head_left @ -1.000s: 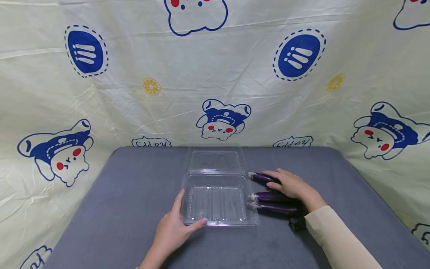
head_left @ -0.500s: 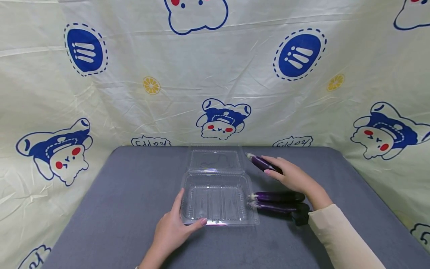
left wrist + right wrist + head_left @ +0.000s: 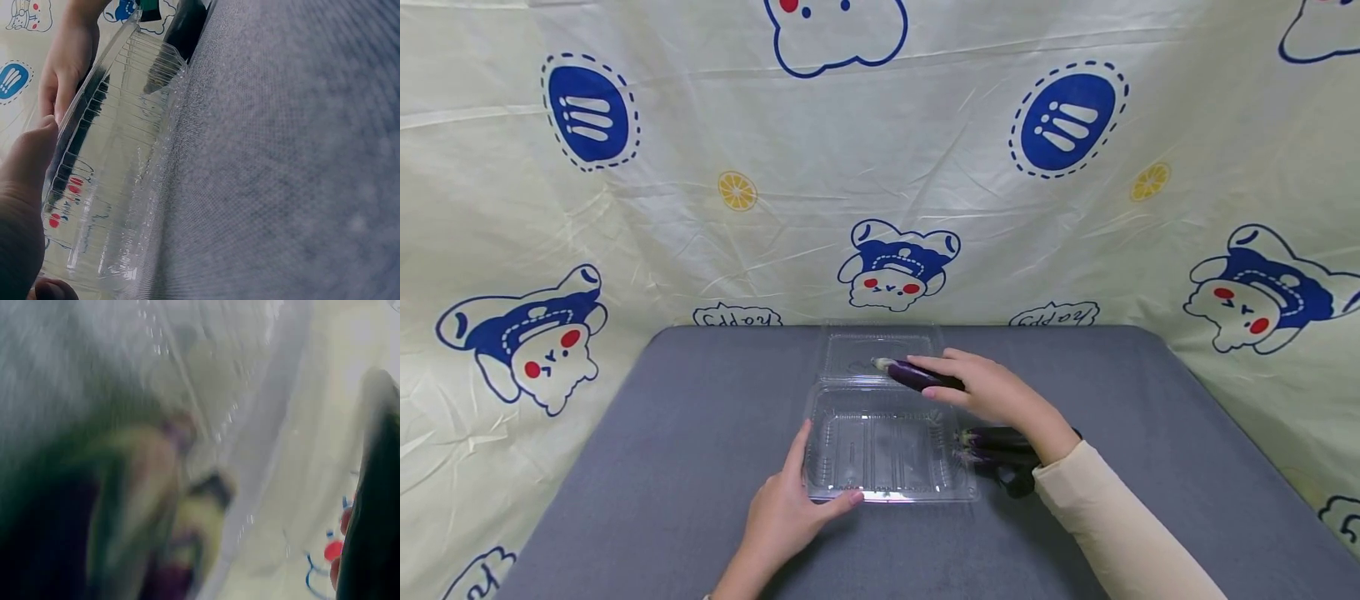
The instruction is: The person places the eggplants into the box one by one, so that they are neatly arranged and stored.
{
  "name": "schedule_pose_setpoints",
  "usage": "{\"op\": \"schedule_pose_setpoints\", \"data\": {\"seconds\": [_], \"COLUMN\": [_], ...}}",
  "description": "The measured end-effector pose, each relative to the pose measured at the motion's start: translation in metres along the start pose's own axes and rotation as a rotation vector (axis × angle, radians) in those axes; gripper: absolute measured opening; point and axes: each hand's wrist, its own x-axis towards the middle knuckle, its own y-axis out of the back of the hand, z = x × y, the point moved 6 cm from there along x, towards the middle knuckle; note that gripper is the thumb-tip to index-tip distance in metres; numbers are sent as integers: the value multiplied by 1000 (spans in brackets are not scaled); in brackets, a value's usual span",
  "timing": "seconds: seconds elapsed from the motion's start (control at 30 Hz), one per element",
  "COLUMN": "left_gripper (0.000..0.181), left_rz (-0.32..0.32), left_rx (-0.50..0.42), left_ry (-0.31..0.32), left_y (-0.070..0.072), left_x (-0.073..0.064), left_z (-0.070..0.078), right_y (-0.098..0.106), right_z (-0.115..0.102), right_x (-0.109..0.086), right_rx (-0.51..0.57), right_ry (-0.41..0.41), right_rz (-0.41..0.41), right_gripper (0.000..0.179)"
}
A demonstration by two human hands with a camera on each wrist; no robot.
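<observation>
A clear plastic clamshell container (image 3: 883, 454) lies on the table with its lid (image 3: 846, 357) folded back. My left hand (image 3: 782, 508) holds its near left corner, thumb on the front rim and fingers along the left side. My right hand (image 3: 996, 396) grips a long purple eggplant (image 3: 913, 375) by its far end, over the hinge between lid and tray, pale stem end pointing left. Close up in the right wrist view, the held eggplant (image 3: 381, 512) fills the right edge. Through the clear wall, the left wrist view shows it as a dark strip (image 3: 84, 134).
More eggplants (image 3: 992, 437) lie side by side to the right of the container, stem ends near its rim, partly hidden by the right forearm. Another dark rounded end (image 3: 1017, 481) shows in front of them. A patterned curtain (image 3: 985, 192) hangs behind the grey table (image 3: 700, 433).
My right hand has lifted the eggplant off the table at the right and carried it left to above the container's hinge. My left hand has stayed at the container's corner.
</observation>
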Motion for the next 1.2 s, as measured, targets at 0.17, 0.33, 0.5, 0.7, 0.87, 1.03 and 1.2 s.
{"op": "schedule_pose_setpoints", "data": {"seconds": [0.17, 0.33, 0.5, 0.7, 0.87, 1.03, 1.2], "left_gripper": [121, 121, 123, 123, 123, 120, 120], "left_rz": [-9, -19, -30, -46, -36, -17, -17], "left_rx": [-12, -31, -24, -27, -18, -25, -34], "left_ry": [-11, -27, -26, -16, -22, -33, -28], "left_y": [-1, -1, -2, -3, -2, 0, -1], "left_x": [0, 0, 1, 1, 1, 1, 0], "left_z": [-1, 1, 1, 0, 0, 0, 0], "right_y": [-17, -33, -47, -63, -72, -78, -81], "right_z": [-25, -41, -48, -53, -50, -48, -47], "right_x": [13, 17, 17, 16, 18, 19, 19], "right_rx": [-106, -221, -313, -420, -393, -385, -375], "right_ry": [92, 180, 212, 244, 245, 259, 256], "right_rz": [-9, 15, 24, 18, 9, -29, -47], "right_gripper": [53, 51, 50, 50, 52, 57, 60]}}
